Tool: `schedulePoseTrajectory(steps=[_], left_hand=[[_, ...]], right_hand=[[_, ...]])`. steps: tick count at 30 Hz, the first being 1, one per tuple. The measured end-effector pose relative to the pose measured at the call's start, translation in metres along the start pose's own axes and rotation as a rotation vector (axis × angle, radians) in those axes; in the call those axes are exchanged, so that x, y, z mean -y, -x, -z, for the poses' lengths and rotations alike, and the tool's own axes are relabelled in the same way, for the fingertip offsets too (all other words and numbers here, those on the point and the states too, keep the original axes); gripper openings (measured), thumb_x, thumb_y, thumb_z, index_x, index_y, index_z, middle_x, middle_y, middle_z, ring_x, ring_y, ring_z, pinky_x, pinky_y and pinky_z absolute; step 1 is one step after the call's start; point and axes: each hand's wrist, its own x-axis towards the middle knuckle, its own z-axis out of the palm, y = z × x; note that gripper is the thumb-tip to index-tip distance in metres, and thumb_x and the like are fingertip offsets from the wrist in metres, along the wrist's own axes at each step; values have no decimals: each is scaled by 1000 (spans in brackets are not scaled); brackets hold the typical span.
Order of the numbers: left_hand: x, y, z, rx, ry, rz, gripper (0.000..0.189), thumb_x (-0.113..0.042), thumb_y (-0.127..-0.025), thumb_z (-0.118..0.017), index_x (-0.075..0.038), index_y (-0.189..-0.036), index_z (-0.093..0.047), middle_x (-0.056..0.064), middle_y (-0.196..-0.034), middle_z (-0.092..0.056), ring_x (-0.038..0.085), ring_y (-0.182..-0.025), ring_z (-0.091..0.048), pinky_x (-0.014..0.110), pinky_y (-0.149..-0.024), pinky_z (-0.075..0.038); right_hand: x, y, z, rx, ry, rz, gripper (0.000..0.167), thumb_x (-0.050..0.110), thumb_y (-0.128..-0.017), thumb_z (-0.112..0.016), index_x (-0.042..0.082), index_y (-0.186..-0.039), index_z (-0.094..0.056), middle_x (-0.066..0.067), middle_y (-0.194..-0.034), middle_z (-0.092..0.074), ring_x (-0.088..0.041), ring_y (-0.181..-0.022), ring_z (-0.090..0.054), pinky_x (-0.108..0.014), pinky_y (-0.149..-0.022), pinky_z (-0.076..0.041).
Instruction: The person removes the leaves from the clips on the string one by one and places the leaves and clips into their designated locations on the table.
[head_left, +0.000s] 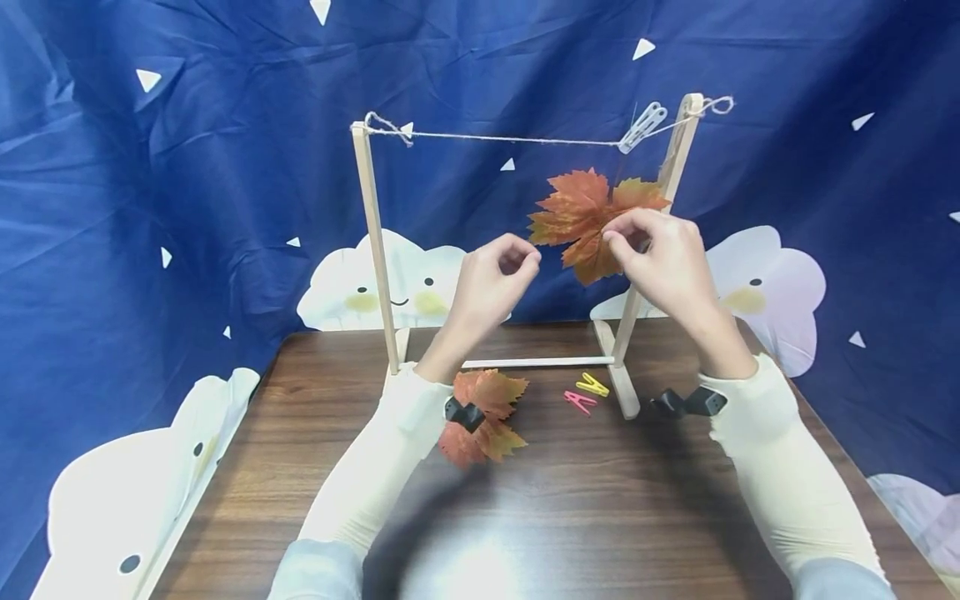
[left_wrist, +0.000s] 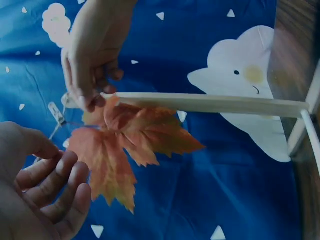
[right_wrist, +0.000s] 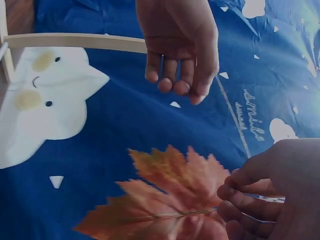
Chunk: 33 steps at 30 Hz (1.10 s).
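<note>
My right hand (head_left: 663, 258) pinches an orange-and-green artificial maple leaf (head_left: 581, 212) between thumb and fingertips, in front of the right post and below the string (head_left: 510, 139). In the right wrist view the leaf (right_wrist: 170, 200) spreads out beside those fingertips. To its left in the head view hovers my left hand (head_left: 495, 279), fingers loosely bent, thumb near the index finger, with nothing visible held. The left wrist view shows its relaxed fingers (left_wrist: 55, 185) near the leaf. A pale clothespin (head_left: 642, 127) is on the string near the right post.
A wooden frame (head_left: 375, 242) carries the string between two posts, with a white crossbar (head_left: 540, 362) low down. Orange leaves (head_left: 491, 396) lie on the brown table (head_left: 585, 517), partly behind the left wrist. Pink (head_left: 580, 402) and yellow (head_left: 592, 384) clothespins lie near the right foot.
</note>
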Motion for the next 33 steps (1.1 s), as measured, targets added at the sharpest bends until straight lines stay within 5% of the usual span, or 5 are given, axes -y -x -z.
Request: schedulePoseTrajectory(steps=[17,22,25,31,33], left_hand=[[-39,-56,-24,-48,25,39,9,-14,-101,-70,-8,-106,-75,5,-96,-78,13,-86,-71,16,-77,-53],[-46,-67,-32,-25,19,65,11,-18,-102,-69,-10,-107,-75,4,-99,-79,12,-90,-71,15,-79,-52],[-50,-76,-37,-13,8,83,13,-19,-103,-68,-10,-109,-75,4,-105,-81,12,-96,-74,13,-83,-53],[-59,-92,-46,7,41,135,18,-17,-104,-67,-10,-119,-74,2,-113,-82,7,-97,-77,9,-84,-53],[-62,-95,-49,19,79,159,21,-15,-105,-65,-8,-124,-72,3,-115,-81,6,-91,-78,9,-81,-54]], right_hand=[[9,-63,42,-112,20,-3,23,21,-101,-66,7,-110,-81,-11,-103,-79,19,-68,-46,-10,-69,-35],[4,-77,56,-160,40,1,27,23,-100,-65,6,-111,-81,27,-82,-59,18,-69,-43,-11,-76,-31],[2,-84,64,-153,45,-26,30,26,-100,-63,6,-114,-81,37,-82,-48,19,-69,-43,-11,-77,-30],[2,-96,74,-105,36,-94,39,30,-100,-65,4,-127,-75,33,-94,-44,19,-78,-45,-9,-77,-34],[1,-99,76,-68,32,-117,43,33,-100,-66,6,-132,-72,27,-103,-53,19,-81,-46,-9,-78,-37]])
